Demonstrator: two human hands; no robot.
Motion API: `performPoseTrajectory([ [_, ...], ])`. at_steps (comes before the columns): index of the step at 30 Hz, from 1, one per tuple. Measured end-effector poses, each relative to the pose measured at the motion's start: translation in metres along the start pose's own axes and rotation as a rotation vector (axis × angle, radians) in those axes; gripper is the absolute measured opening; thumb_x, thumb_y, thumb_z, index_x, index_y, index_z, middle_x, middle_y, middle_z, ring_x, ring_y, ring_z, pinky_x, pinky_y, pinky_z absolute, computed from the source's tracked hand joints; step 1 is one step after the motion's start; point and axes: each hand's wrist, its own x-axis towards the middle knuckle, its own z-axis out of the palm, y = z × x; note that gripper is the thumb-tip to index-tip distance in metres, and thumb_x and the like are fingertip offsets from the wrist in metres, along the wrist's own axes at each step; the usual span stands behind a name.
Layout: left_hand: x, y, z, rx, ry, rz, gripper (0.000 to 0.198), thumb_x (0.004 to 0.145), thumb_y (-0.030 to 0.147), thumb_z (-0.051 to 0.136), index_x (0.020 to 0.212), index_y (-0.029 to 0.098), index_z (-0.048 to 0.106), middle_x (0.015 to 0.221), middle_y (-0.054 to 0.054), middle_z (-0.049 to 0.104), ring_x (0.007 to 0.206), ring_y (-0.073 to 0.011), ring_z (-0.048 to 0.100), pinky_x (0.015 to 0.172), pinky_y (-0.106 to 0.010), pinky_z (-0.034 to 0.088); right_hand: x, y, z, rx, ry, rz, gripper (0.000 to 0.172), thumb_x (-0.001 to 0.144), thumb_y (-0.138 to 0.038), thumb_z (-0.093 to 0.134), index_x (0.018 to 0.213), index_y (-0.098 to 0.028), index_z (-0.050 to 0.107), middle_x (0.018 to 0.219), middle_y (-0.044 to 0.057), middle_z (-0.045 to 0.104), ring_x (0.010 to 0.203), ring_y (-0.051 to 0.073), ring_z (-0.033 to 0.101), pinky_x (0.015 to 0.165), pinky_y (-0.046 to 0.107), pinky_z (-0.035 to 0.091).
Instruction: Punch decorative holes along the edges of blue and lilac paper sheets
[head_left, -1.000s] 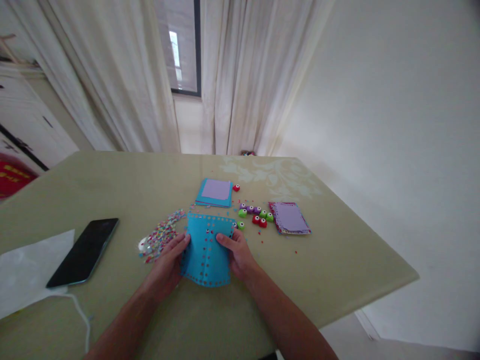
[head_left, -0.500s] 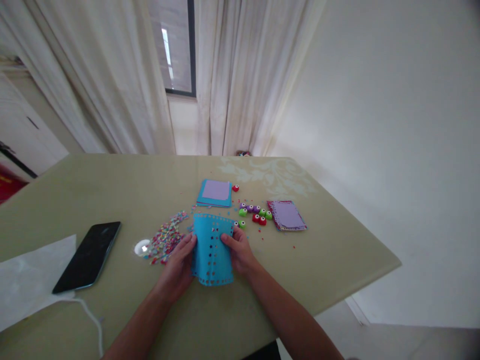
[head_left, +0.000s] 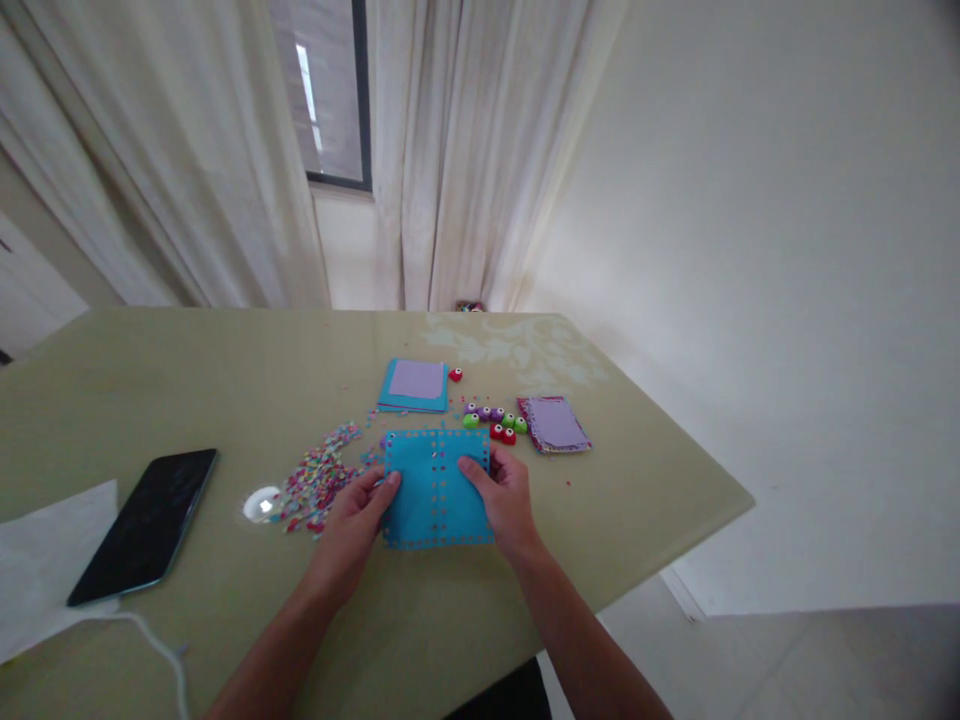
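Note:
A blue paper sheet [head_left: 412, 495] with rows of punched holes along its edges and down its middle is held up between both hands. My left hand [head_left: 356, 515] pinches its left edge, thumb in front. On the right side my right hand [head_left: 506, 495] grips the sheet, its thumb lying on the front face. Behind the paper are several red, green and purple pieces with eyes [head_left: 496, 414]. A heap of coloured paper bits [head_left: 322, 480] lies to the left, beside a small clear round object [head_left: 262, 505].
A blue and lilac paper stack [head_left: 416, 381] lies farther back, a red piece beside it. Another lilac-topped stack [head_left: 556, 424] is at the right. At the left, a black phone [head_left: 146, 525] rests on a white sheet [head_left: 56, 560], near a white cable [head_left: 154, 640].
The blue sheet has been spread from a curled shape to nearly flat, with my hands farther apart. The camera view has shifted slightly to the right.

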Motion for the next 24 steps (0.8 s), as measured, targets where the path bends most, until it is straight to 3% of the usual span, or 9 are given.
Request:
performPoseTrajectory([
  [4,0.002,-0.007,-0.002,0.128,0.068,0.055,0.058,0.07,0.07,0.09,0.09,0.017,0.078,0.073,0.0,0.07,0.062,-0.0146,0.058,0.057,-0.024,0.046,-0.002,-0.001,-0.008,-0.035,0.022,-0.044,0.038,0.076,-0.051,0.091,0.094,-0.019,0.079,0.086,0.004,0.079,0.075,0.02,0.068,0.072,0.032,0.055],
  [8,0.002,-0.005,-0.002,0.115,0.125,0.064,0.065,0.064,0.074,0.091,0.094,0.018,0.08,0.078,-0.001,0.071,0.066,-0.0163,0.058,0.058,-0.025,0.045,-0.004,-0.001,-0.016,-0.025,0.07,-0.028,0.043,0.072,-0.052,0.094,0.096,-0.02,0.078,0.091,0.006,0.08,0.08,0.021,0.07,0.075,0.033,0.055],
  [11,0.001,-0.002,-0.001,0.113,0.167,0.103,0.067,0.063,0.076,0.091,0.097,0.019,0.082,0.085,-0.002,0.074,0.073,-0.0179,0.06,0.063,-0.025,0.048,-0.007,0.002,-0.023,-0.027,0.02,0.033,0.044,0.069,-0.053,0.095,0.091,-0.019,0.077,0.085,0.005,0.078,0.076,0.021,0.069,0.073,0.033,0.054],
  [15,-0.002,0.001,0.002,0.16,0.145,0.125,0.064,0.066,0.079,0.087,0.091,0.02,0.082,0.085,-0.003,0.075,0.077,-0.0209,0.06,0.068,-0.027,0.048,-0.014,0.01,-0.029,-0.046,0.053,0.009,0.038,0.071,-0.051,0.094,0.08,-0.019,0.074,0.068,0.0,0.069,0.063,0.016,0.059,0.064,0.03,0.048],
  [24,-0.002,0.003,0.003,0.23,0.149,0.141,0.065,0.066,0.082,0.084,0.088,0.021,0.08,0.078,-0.002,0.069,0.073,-0.0208,0.056,0.064,-0.027,0.045,-0.014,0.013,-0.026,-0.051,0.066,-0.025,0.036,0.073,-0.05,0.092,0.08,-0.019,0.074,0.068,0.0,0.067,0.062,0.015,0.057,0.061,0.029,0.046],
])
